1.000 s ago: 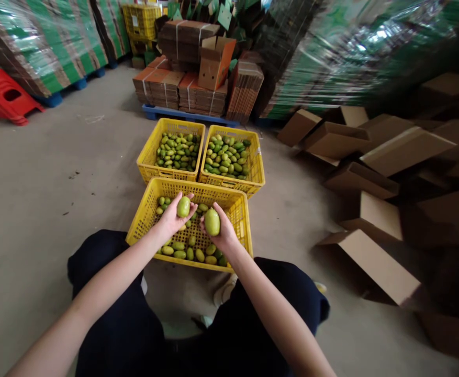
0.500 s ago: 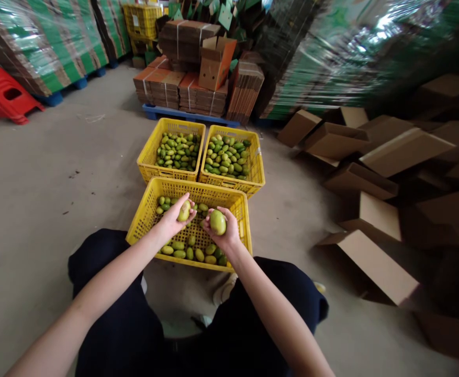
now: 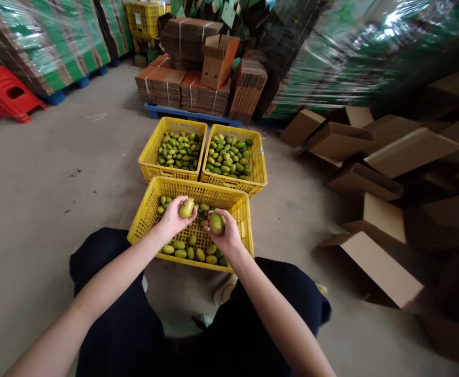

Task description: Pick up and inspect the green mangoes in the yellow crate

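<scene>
My left hand (image 3: pixel 173 217) holds a small green-yellow mango (image 3: pixel 186 208) above the near yellow crate (image 3: pixel 150 209). My right hand (image 3: pixel 224 234) grips a second green mango (image 3: pixel 216 223) just to the right, over the same crate. Several loose green mangoes (image 3: pixel 192 254) lie on that crate's bottom. Beyond it stand two fuller yellow crates, the left crate (image 3: pixel 150 152) and the right crate (image 3: pixel 258 162), both with many green mangoes. My dark trouser legs (image 3: pixel 111 314) frame the near crate.
Empty brown cardboard boxes (image 3: pixel 378 157) lie scattered at the right. Bundles of flat cartons (image 3: pixel 182 89) sit on a blue pallet behind the crates. Wrapped pallet stacks (image 3: pixel 36 47) and red plastic stools (image 3: pixel 5 91) stand at the left. Grey concrete floor (image 3: pixel 48 183) spreads left.
Both hands have turned their mangoes in the fingers. The right hand's mango has rolled deeper into the palm; the left one now lies more sideways. The hands stayed over the near crate.
</scene>
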Available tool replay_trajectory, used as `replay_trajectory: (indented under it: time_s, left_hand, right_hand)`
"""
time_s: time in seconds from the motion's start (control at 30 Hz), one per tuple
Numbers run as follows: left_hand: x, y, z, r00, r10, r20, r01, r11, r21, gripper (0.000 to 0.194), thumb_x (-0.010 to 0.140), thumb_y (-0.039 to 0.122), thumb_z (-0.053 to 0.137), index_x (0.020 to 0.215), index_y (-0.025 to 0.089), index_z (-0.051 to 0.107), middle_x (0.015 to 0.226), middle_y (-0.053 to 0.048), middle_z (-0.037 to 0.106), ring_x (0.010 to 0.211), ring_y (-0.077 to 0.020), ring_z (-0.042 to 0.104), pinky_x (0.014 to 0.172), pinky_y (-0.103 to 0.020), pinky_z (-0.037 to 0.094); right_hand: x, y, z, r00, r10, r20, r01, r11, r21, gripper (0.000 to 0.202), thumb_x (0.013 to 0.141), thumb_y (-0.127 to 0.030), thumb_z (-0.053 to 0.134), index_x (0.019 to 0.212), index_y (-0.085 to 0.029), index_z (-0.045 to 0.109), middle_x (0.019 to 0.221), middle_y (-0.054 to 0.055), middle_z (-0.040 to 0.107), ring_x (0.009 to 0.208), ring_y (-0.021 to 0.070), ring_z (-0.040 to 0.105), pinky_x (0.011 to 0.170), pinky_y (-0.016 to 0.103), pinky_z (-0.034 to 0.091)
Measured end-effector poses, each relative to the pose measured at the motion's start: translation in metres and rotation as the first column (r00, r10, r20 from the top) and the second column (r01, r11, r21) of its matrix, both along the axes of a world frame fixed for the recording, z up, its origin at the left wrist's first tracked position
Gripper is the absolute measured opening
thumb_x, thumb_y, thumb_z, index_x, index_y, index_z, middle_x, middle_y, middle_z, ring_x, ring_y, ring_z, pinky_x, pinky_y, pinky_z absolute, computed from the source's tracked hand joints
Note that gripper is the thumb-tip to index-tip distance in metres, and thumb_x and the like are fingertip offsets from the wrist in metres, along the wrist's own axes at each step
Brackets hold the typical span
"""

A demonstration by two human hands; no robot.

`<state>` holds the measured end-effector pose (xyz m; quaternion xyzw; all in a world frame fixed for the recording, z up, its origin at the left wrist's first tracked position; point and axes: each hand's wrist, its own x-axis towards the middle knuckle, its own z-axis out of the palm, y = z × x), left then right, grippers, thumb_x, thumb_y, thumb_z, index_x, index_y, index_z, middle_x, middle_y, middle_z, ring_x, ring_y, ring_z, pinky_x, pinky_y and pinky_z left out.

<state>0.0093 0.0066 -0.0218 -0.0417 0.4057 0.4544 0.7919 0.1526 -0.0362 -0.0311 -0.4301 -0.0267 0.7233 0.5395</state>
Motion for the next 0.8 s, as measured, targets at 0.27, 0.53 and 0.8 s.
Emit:
replay_trajectory:
  time_s: [0.27,0.53,0.8]
  left_hand:
    - [0.005,-0.004,-0.006,0.991,-0.132,0.008,0.129,0.977,0.170,0.019,0.093,0.020,0.051,0.100,0.007,0.063,0.082,-0.008,0.066,0.066,-0.0117,0.066,0.056,-0.018,0.058]
    - [0.007,-0.011,-0.002,0.975,-0.135,-0.175,0.190,0.918,0.349,0.030,0.095,0.032,0.048,0.094,0.011,0.070,0.084,-0.009,0.069,0.058,-0.0100,0.061,0.048,-0.017,0.049]
    - [0.006,-0.018,0.005,0.959,-0.139,-0.248,0.245,0.848,0.471,0.022,0.076,0.016,0.068,0.098,0.015,0.071,0.093,-0.004,0.069,0.071,-0.0094,0.063,0.063,-0.017,0.049]
  right_hand:
    - [-0.001,0.002,0.001,0.989,0.149,0.009,-0.149,0.988,-0.051,0.002,0.070,-0.020,0.060,0.070,-0.018,0.060,0.053,0.000,0.061,0.048,0.0114,0.055,0.044,0.019,0.044]
    - [0.004,0.004,0.003,0.996,0.073,-0.050,-0.075,0.995,-0.058,0.012,0.078,-0.026,0.059,0.068,-0.019,0.059,0.058,0.001,0.064,0.047,0.0106,0.053,0.042,0.019,0.045]
    - [0.004,0.004,0.001,0.996,0.058,-0.070,-0.062,0.996,-0.061,0.012,0.076,-0.028,0.057,0.069,-0.019,0.060,0.059,0.002,0.065,0.049,0.0127,0.055,0.044,0.022,0.046]
